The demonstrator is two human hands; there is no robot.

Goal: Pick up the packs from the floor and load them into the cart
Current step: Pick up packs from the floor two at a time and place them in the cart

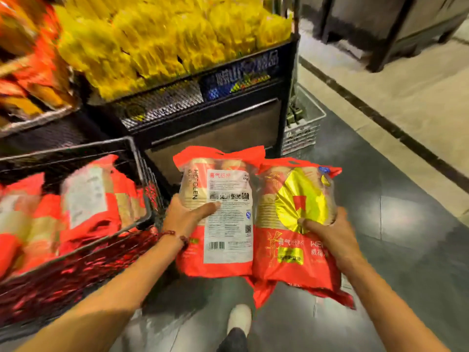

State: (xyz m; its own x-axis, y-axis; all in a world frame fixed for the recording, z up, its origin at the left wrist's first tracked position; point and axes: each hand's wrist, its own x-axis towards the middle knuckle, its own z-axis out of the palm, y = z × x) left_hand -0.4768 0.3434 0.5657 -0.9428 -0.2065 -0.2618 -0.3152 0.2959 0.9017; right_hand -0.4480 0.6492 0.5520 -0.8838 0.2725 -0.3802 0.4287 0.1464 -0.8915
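The left hand (189, 214) clamps one red pack (218, 212), thumb across its white label, fingers hidden behind; the right hand (327, 232) grips a second red pack (297, 224) just beside it, thumb on the gold fan. Left of the left fingers stands the cart (142, 174), more packs inside.

I read "WEFOLEN" running sideways on the left pack (215, 212), beside its white label; the right pack (297, 224) shows "WE", cut off.

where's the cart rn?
Lower left of the head view: the cart, already holding red packs, sits just left of the left hand, below the yellow-goods shelf.
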